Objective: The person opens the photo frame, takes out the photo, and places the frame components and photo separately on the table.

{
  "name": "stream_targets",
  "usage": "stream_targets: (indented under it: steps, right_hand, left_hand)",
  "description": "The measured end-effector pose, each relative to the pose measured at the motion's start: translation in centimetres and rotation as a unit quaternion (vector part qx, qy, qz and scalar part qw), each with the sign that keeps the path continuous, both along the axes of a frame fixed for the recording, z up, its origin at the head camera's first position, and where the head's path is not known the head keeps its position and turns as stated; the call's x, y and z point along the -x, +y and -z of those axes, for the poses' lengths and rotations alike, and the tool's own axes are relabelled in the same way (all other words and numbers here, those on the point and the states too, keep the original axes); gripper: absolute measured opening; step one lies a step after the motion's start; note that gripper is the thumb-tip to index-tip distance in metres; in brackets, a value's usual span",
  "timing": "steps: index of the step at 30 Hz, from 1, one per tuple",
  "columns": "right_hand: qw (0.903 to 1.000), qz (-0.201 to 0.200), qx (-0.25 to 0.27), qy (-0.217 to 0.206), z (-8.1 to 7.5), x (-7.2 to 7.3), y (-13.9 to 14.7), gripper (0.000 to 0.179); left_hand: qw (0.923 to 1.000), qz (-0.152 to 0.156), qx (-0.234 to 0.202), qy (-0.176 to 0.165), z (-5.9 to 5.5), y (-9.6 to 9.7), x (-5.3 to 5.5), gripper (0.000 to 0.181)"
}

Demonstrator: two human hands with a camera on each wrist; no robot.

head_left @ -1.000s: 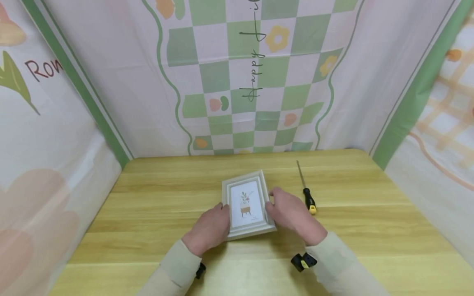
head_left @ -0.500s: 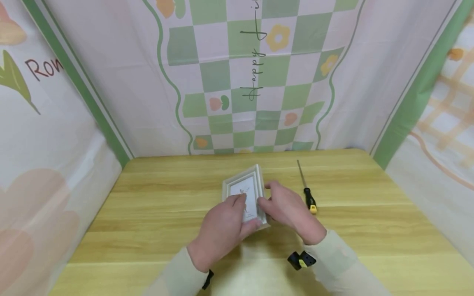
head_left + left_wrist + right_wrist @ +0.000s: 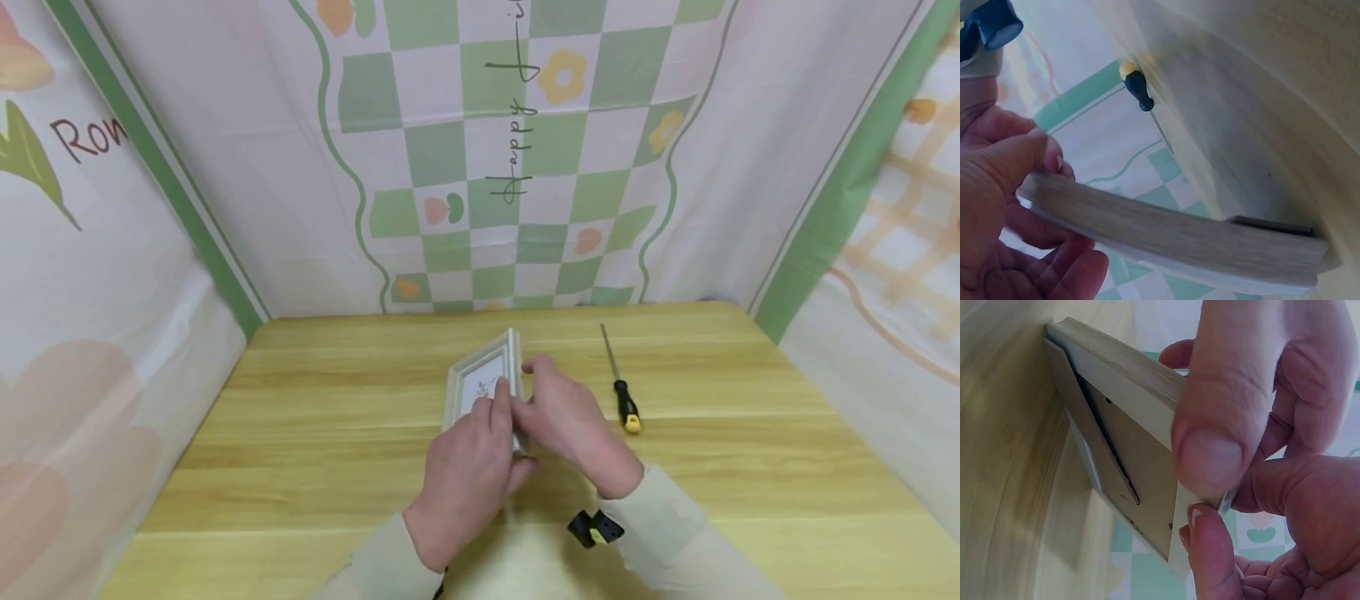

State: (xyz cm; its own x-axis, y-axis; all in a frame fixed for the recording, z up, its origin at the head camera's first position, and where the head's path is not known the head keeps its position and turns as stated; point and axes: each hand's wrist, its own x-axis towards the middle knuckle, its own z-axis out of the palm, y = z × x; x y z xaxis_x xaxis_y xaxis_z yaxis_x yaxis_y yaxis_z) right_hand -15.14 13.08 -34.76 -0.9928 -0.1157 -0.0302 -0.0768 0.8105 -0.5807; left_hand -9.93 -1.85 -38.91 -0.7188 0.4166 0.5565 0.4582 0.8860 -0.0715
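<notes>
A pale picture frame [image 3: 456, 392] with a plant print stands tilted on the wooden table, its right side raised. My right hand [image 3: 566, 421] grips that raised side, thumb on the edge. My left hand [image 3: 468, 475] lies across the front near the lower right part, its fingers over the print and its thumb at the edge, holding it beside the right hand. In the right wrist view, the brown backing board [image 3: 1147, 462] shows, with a stand leg [image 3: 1088, 415] hinged on it. Both hands meet at the frame's edge, so some fingertips are hidden.
A screwdriver [image 3: 626, 407] with a black and yellow handle lies on the table [image 3: 315, 417] right of the frame, its shaft pointing away. Patterned cloth [image 3: 442, 158] hangs behind the table and at both sides.
My left hand has moved from the frame's left side across its front to the right edge. The frame's right side has risen, and my right hand has shifted slightly left with it.
</notes>
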Motion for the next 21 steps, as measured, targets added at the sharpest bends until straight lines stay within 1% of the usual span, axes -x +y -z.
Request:
stream_targets:
  steps: [3, 7, 10, 13, 18, 21]
  right_hand:
    - [1.0000, 0.000, 0.001, 0.002, -0.1, -0.1, -0.3, 0.067]
    - [0.9999, -0.004, -0.002, 0.009, -0.1, -0.2, -0.5, 0.063]
    - [0.9998, -0.009, -0.003, 0.016, -0.1, -0.3, -0.6, 0.061]
    - [0.9996, -0.017, 0.001, 0.021, -0.2, -0.4, -0.6, 0.058]
    - [0.9993, -0.028, 0.010, 0.024, -0.5, -0.4, -0.5, 0.052]
    - [0.9995, -0.027, 0.010, 0.014, -0.4, -0.3, -0.4, 0.050]
  left_hand:
    - [0.9998, -0.007, -0.005, 0.018, 0.2, 0.1, -0.1, 0.106]
    - [0.9995, -0.013, -0.006, 0.027, 0.3, 0.2, -0.1, 0.105]
    - [0.9991, -0.011, -0.005, 0.040, 0.3, 0.0, -0.1, 0.100]
    - [0.9985, -0.005, -0.009, 0.055, 0.1, -0.3, -0.1, 0.090]
    - [0.9975, 0.005, -0.039, 0.058, -0.3, -1.3, 0.0, 0.080]
    - [0.9962, 0.010, -0.062, 0.060, -0.5, -2.0, 0.0, 0.075]
